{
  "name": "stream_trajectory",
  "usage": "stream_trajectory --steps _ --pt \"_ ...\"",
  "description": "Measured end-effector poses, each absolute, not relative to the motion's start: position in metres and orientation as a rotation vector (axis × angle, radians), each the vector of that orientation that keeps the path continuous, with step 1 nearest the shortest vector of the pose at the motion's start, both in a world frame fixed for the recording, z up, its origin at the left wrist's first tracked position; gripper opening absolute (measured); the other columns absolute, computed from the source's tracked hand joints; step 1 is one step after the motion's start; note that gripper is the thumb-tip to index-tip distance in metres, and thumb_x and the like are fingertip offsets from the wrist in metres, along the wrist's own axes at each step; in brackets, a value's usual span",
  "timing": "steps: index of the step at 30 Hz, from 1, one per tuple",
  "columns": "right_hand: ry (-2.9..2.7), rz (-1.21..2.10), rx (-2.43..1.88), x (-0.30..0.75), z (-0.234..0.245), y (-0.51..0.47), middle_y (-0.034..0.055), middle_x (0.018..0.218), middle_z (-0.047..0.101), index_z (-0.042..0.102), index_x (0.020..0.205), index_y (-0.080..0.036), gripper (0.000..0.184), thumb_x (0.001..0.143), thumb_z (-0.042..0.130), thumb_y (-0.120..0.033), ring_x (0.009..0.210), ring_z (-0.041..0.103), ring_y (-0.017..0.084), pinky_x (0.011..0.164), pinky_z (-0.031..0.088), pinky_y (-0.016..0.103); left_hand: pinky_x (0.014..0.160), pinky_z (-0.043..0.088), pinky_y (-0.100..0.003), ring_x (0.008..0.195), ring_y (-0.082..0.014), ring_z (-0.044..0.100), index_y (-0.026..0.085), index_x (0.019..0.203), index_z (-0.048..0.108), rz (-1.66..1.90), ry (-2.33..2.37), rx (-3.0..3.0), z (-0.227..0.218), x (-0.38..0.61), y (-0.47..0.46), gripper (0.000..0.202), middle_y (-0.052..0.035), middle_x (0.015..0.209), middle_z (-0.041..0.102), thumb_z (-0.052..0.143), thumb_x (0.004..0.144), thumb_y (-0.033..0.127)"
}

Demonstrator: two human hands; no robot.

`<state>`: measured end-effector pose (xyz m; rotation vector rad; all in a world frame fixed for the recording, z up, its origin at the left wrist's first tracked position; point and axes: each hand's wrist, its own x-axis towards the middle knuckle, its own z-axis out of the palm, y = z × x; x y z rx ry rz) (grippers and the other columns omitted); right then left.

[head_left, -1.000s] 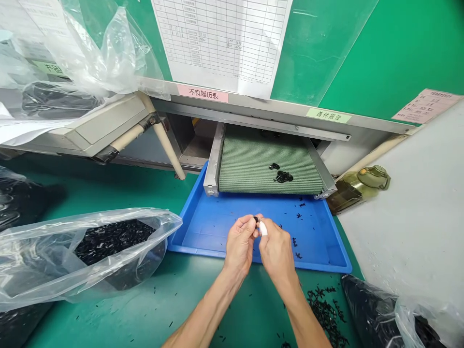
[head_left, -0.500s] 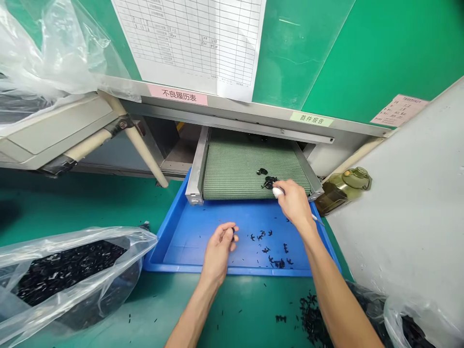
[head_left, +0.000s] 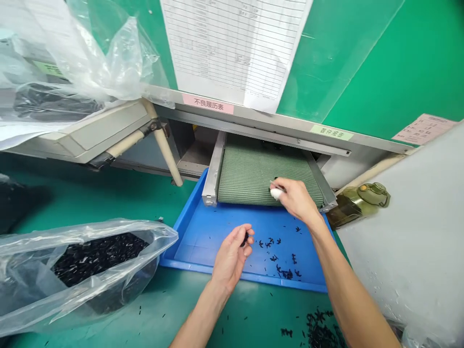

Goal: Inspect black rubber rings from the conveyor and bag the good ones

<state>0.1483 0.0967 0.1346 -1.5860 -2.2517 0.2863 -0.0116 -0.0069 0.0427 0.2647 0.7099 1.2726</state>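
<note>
My left hand (head_left: pixel 232 253) hovers over the blue tray (head_left: pixel 203 237) with its fingers curled around small black plastic parts (head_left: pixel 244 239). Over the lower end of the green conveyor belt (head_left: pixel 246 174), my right hand (head_left: pixel 297 198) has its fingers pinched together. A white cover (head_left: pixel 276 194) sits on one of its fingertips. Something dark shows at these fingertips, apparently small black parts, partly hidden by the fingers. Several black branched pieces (head_left: pixel 270 242) lie scattered in the right half of the tray.
An open clear bag (head_left: pixel 159 235) full of black pieces lies at left. More black pieces (head_left: pixel 322 331) are heaped on the green surface at lower right. A green bottle (head_left: pixel 369 195) stands right of the conveyor. A metal rail (head_left: pixel 253 126) crosses above the belt.
The view has shifted, so the scene sits further right. The loose black parts seen on the belt are now gathered at or hidden by my right fingers. My left hand keeps its hold.
</note>
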Motion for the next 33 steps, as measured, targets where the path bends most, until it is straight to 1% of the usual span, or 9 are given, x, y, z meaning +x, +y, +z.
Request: stream_trajectory --steps 3,5,9,13,17,20,24,31,33 --pt "-2.065 0.731 -1.363 0.137 0.123 0.046 -0.0025 0.069 0.059 0.059 0.081 -0.019 0.012 0.080 0.048 -0.017 0.061 0.050 0.012 0.055 0.036 0.022 0.048 0.035 -0.017 0.068 -0.0087 0.050 0.011 0.096 0.067 1.305 0.641 0.350 0.056 -0.007 -0.008 0.029 -0.0068 0.086 0.058 0.065 0.078 0.035" --pt "-1.977 0.834 -1.318 0.127 0.113 0.017 -0.0013 0.072 0.060 0.060 0.080 -0.019 0.013 0.081 0.047 -0.017 0.062 0.051 0.012 0.056 0.038 0.022 0.048 0.034 -0.018 0.065 -0.0084 0.048 0.011 0.095 0.067 1.297 0.619 0.390 0.062 -0.005 -0.011 0.031 -0.0056 0.080 0.058 0.067 0.077 0.036" --pt "-1.955 0.784 -1.293 0.121 0.102 -0.014 0.0020 0.083 0.061 0.064 0.084 -0.019 0.017 0.083 0.047 -0.017 0.070 0.054 0.013 0.062 0.043 0.023 0.047 0.031 -0.018 0.057 -0.0064 0.044 0.012 0.090 0.067 1.269 0.679 0.394 0.062 -0.005 -0.020 0.030 -0.0015 0.068 0.055 0.073 0.070 0.034" --pt "-2.025 0.737 -1.223 0.134 0.101 -0.024 0.0073 0.099 0.060 0.062 0.106 -0.019 0.031 0.088 0.037 -0.016 0.088 0.057 0.017 0.077 0.047 0.030 0.048 0.033 -0.017 0.065 -0.0082 0.049 0.012 0.086 0.066 1.242 0.625 0.371 0.062 -0.010 -0.026 0.023 -0.0059 0.079 0.061 0.072 0.072 0.029" --pt "-2.127 0.577 -1.353 0.142 0.094 -0.038 0.0069 0.100 0.060 0.055 0.120 -0.022 0.040 0.088 0.033 -0.012 0.085 0.058 0.018 0.074 0.048 0.031 0.051 0.036 -0.017 0.068 -0.0092 0.052 0.012 0.091 0.066 1.215 0.568 0.336 0.062 -0.011 -0.028 0.021 -0.0082 0.084 0.064 0.071 0.073 0.023" --pt "-2.131 0.433 -1.471 0.141 0.087 -0.048 0.0063 0.097 0.062 0.057 0.117 -0.022 0.037 0.089 0.034 -0.013 0.085 0.057 0.019 0.074 0.047 0.033 0.052 0.037 -0.017 0.070 -0.0094 0.053 0.011 0.096 0.066 1.199 0.584 0.336 0.060 -0.008 -0.029 0.024 -0.0093 0.087 0.064 0.071 0.074 0.020" --pt "-2.102 0.308 -1.503 0.141 0.086 -0.053 0.0070 0.098 0.063 0.058 0.112 -0.020 0.032 0.090 0.035 -0.015 0.088 0.056 0.021 0.076 0.045 0.035 0.051 0.036 -0.016 0.068 -0.0081 0.050 0.009 0.094 0.066 1.166 0.601 0.358 0.058 -0.007 -0.031 0.022 -0.0082 0.082 0.062 0.070 0.075 0.021" --pt "-2.112 0.347 -1.489 0.144 0.089 -0.056 0.0053 0.091 0.061 0.059 0.109 -0.021 0.031 0.090 0.035 -0.013 0.081 0.054 0.019 0.072 0.043 0.031 0.047 0.033 -0.014 0.066 -0.0074 0.049 0.012 0.092 0.062 1.168 0.570 0.392 0.060 -0.010 -0.033 0.019 -0.0096 0.091 0.062 0.067 0.078 0.024" --pt "-2.110 0.339 -1.480 0.144 0.089 -0.057 0.0050 0.091 0.060 0.058 0.110 -0.021 0.032 0.089 0.036 -0.012 0.082 0.054 0.019 0.072 0.043 0.031 0.045 0.030 -0.013 0.062 -0.0056 0.046 0.011 0.092 0.062 1.157 0.555 0.383 0.059 -0.012 -0.033 0.021 -0.0076 0.086 0.061 0.069 0.077 0.024"
